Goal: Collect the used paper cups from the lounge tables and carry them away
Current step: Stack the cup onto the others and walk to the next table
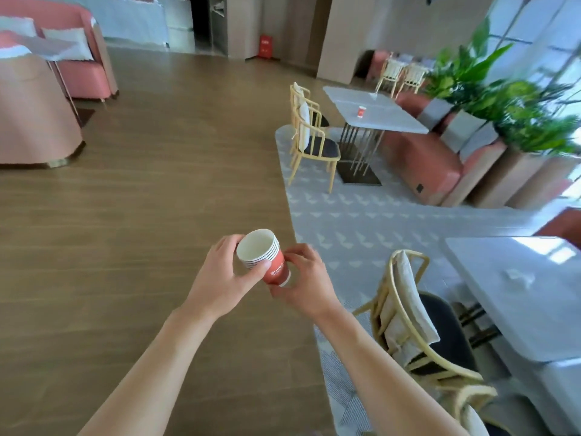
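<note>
A stack of several nested red paper cups point(276, 267) with white rims is held in front of me over the wooden floor, its open mouth tilted up and left. My left hand point(228, 280) grips the stack near the rims, thumb across the front. My right hand point(306, 283) holds the base end with curled fingers. One more red paper cup point(361, 112) stands upright on the far grey table point(396, 118) to the right.
Yellow-framed chairs point(309, 141) stand beside the far table on a grey patterned rug point(361, 215). A nearer grey table point(518, 297) with another chair point(415, 313) is at lower right. Pink sofas and planters line the right; pink seating sits far left.
</note>
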### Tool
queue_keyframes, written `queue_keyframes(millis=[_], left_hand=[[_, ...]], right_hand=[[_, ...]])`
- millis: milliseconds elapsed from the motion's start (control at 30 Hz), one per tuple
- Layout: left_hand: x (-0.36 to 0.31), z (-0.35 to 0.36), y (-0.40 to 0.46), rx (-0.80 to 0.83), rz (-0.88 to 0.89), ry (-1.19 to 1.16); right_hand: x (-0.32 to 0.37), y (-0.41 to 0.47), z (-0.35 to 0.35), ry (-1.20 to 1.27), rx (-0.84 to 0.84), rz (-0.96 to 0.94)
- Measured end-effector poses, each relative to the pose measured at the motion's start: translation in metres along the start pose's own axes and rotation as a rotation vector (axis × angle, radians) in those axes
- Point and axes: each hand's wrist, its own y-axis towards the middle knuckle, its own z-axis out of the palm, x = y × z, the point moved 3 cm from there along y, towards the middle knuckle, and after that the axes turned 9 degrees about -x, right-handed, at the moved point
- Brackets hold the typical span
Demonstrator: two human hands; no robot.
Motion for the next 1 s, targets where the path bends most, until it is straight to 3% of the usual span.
queue_keyframes(millis=[433,1000], left_hand=[[0.028,0.045,0.061,0.132,-0.036,-0.081],[-0.014,0.179,0.233,0.116,0.011,0.027]], right_hand=[[-0.036,0.038,0.012,0.048,-0.067,0.166],[-0.186,0.212,-0.013,0.210,-0.138,0.133]])
